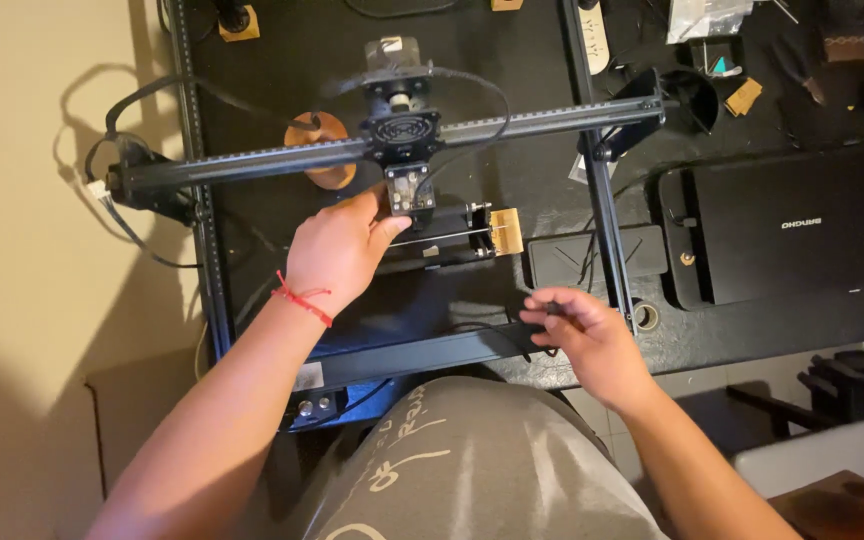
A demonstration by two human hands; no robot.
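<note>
hands over black gantry machine frame (pixel 512 345) on dark table (pixel 282 60). left hand (pixel 337 250) with red string bracelet (pixel 302 298) reaching to laser head module (pixel 410 190) on horizontal rail (pixel 252 160), thumb touching module's lower edge; fingers loosely curled, nothing clearly gripped. right hand (pixel 584 335) near front frame bar, fingertips pinched narrow on small dark object (pixel 542 310), too small to identify. small wooden block (pixel 505 230) clamped just right of module. round wooden disc (pixel 317 150) partly behind rail. black flat case (pixel 782 225) well right.
</note>
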